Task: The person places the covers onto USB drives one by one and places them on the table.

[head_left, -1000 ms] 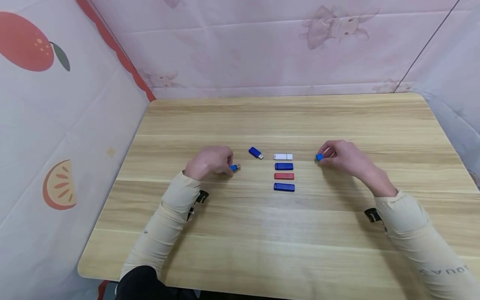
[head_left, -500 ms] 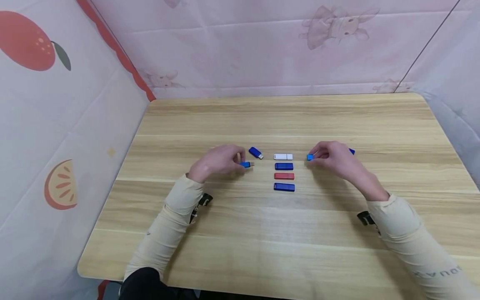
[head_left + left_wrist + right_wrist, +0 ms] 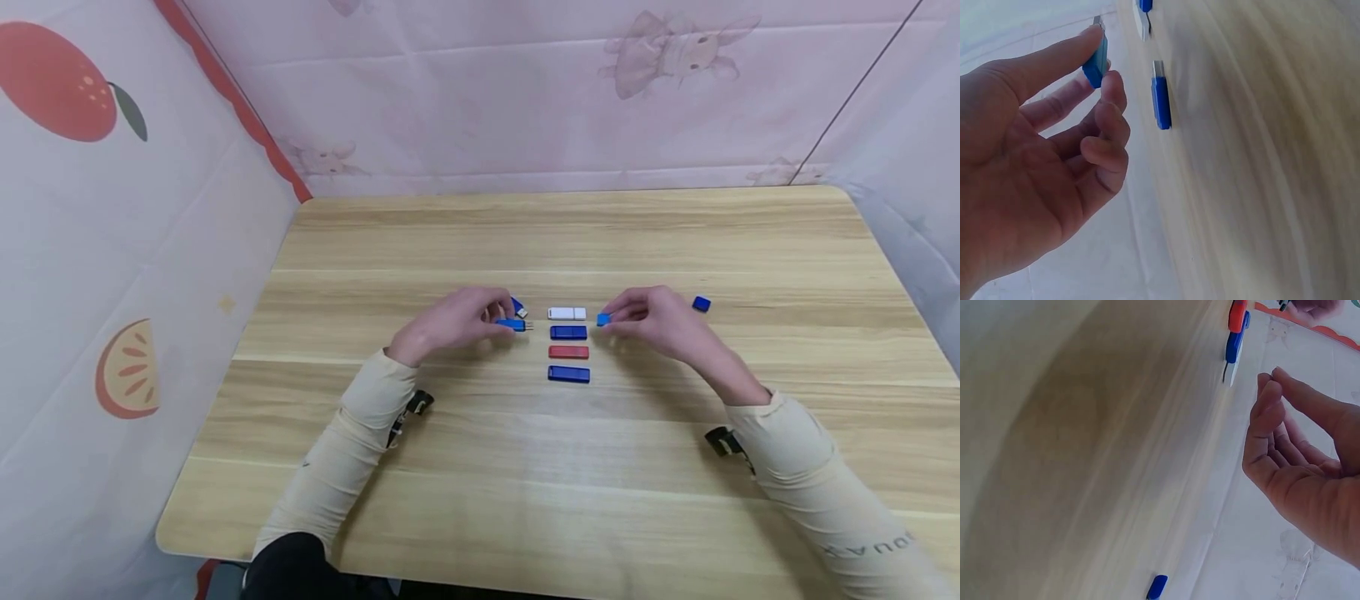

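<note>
In the head view my left hand [image 3: 461, 318] pinches a light blue USB flash drive [image 3: 512, 325], its metal plug bare and pointing right. The left wrist view shows the drive between thumb and fingertips, raised above the table. Opposite it, my right hand [image 3: 654, 318] pinches a small light blue cap [image 3: 603, 319] between thumb and fingertips; the right wrist view hides this cap behind the fingers. A dark blue USB flash drive [image 3: 1161, 103] lies uncapped on the table, partly covered by my left hand in the head view. Its colour matches a loose dark blue cap [image 3: 701, 304] right of my right hand.
Between the hands, capped drives lie in a column: a white one [image 3: 566, 313], a dark blue one [image 3: 567, 332], a red one [image 3: 568, 352] and another dark blue one [image 3: 568, 374]. The wooden table [image 3: 480, 475] meets a pink printed cloth [image 3: 480, 100] at its back edge.
Both hands have moved toward each other, the left going right with the light blue drive, the right going left with the cap. The loose dark blue cap has come into view behind the right hand.
</note>
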Motion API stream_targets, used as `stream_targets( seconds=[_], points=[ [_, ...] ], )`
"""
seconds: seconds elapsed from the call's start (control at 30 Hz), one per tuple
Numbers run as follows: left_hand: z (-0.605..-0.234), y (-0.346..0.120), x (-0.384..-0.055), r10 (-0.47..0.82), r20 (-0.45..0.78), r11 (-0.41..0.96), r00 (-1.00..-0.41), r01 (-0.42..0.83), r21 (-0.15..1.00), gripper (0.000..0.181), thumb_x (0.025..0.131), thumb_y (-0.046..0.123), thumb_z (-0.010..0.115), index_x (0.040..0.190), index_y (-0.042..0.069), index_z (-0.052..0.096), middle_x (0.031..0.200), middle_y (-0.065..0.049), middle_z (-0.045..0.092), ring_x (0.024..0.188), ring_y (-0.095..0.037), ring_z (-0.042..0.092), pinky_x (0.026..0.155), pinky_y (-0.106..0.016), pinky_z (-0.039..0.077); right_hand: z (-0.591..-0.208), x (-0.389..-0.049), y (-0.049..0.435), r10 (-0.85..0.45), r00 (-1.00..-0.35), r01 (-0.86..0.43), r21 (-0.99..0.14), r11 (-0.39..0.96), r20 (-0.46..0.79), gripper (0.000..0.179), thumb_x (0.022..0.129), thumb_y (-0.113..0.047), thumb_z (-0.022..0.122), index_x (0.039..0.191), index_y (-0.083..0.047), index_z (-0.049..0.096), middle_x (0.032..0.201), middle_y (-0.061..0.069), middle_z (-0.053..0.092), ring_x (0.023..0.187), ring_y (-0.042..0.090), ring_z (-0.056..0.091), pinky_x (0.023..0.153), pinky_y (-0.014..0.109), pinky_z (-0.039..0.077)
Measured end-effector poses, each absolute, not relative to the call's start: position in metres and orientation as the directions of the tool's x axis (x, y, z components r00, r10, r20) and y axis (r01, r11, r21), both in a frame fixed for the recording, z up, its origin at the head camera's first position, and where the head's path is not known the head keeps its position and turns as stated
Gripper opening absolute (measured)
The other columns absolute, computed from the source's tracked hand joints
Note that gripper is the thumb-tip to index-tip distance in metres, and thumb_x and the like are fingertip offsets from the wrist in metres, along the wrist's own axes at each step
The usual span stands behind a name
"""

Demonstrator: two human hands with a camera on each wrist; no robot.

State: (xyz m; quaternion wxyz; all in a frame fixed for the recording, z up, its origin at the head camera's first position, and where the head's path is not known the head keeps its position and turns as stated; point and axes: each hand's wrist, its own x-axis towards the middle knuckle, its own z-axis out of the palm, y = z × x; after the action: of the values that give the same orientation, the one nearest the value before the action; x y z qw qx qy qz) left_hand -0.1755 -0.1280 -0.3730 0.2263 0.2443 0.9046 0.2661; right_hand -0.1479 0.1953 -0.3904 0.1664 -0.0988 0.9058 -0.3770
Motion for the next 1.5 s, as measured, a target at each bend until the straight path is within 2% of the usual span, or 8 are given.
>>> stream_targets(
  seconds=[0.27,0.53,0.73,0.97,1.23,1.5],
  points=[
    [-0.380,-0.120,-0.174,0.580,-0.226,0.695,-0.782,0.332,0.638,0.021,0.100,0.030,0.075,0.117,0.018,0.067,0.101,-0.001,0.068,0.091,-0.018,0.061,0.076,-0.030,0.052,-0.393,-0.146,0.192,-0.311,-0.918,-0.015,-0.761,0.649,-0.246,0.025,0.098,-0.020,0.077,0.119,-0.007,0.076,0.110,0.013,0.081,0.097,0.024,0.077,0.080,0.028,0.057],
    [-0.389,-0.110,-0.175,0.507,-0.143,0.617,-0.850,0.241,0.749,0.012,0.099,0.018,0.076,0.110,0.013,0.072,0.095,-0.004,0.067,0.084,-0.017,0.056,0.072,-0.026,0.046,-0.393,-0.144,0.186,-0.304,-0.924,0.026,-0.830,0.557,-0.233,0.026,0.097,-0.021,0.078,0.119,-0.006,0.076,0.109,0.016,0.080,0.090,0.020,0.075,0.076,0.029,0.061],
    [-0.392,-0.105,-0.175,0.427,-0.151,0.574,-0.892,0.138,0.807,0.012,0.098,0.012,0.076,0.109,0.010,0.076,0.097,-0.005,0.071,0.085,-0.017,0.059,0.071,-0.024,0.047,-0.393,-0.144,0.181,-0.309,-0.930,0.016,-0.861,0.509,-0.200,0.027,0.096,-0.020,0.080,0.118,-0.004,0.076,0.108,0.017,0.080,0.084,0.016,0.075,0.073,0.028,0.060],
    [-0.393,-0.102,-0.174,0.439,-0.183,0.525,-0.880,0.086,0.846,0.020,0.095,0.007,0.077,0.115,0.007,0.078,0.103,-0.009,0.076,0.088,-0.017,0.066,0.073,-0.023,0.052,-0.396,-0.145,0.178,-0.303,-0.932,0.027,-0.874,0.485,-0.197,0.027,0.096,-0.019,0.080,0.117,-0.004,0.076,0.107,0.016,0.080,0.086,0.017,0.075,0.074,0.029,0.060],
    [-0.394,-0.095,-0.169,0.444,-0.233,0.453,-0.865,-0.007,0.891,0.022,0.093,0.003,0.077,0.115,0.006,0.077,0.099,-0.011,0.076,0.083,-0.033,0.067,0.060,-0.023,0.050,-0.398,-0.146,0.174,-0.309,-0.934,0.018,-0.891,0.454,-0.177,0.024,0.096,-0.016,0.079,0.116,-0.002,0.076,0.107,0.017,0.080,0.092,0.021,0.078,0.078,0.030,0.062],
    [-0.394,-0.091,-0.167,0.447,-0.222,0.416,-0.867,-0.018,0.909,0.021,0.094,0.003,0.078,0.114,0.004,0.077,0.094,-0.014,0.078,0.076,-0.036,0.067,0.054,-0.022,0.045,-0.395,-0.144,0.172,-0.315,-0.934,0.008,-0.891,0.454,-0.169,0.024,0.095,-0.015,0.080,0.114,-0.002,0.077,0.108,0.019,0.080,0.089,0.015,0.077,0.076,0.028,0.060]
  ],
)
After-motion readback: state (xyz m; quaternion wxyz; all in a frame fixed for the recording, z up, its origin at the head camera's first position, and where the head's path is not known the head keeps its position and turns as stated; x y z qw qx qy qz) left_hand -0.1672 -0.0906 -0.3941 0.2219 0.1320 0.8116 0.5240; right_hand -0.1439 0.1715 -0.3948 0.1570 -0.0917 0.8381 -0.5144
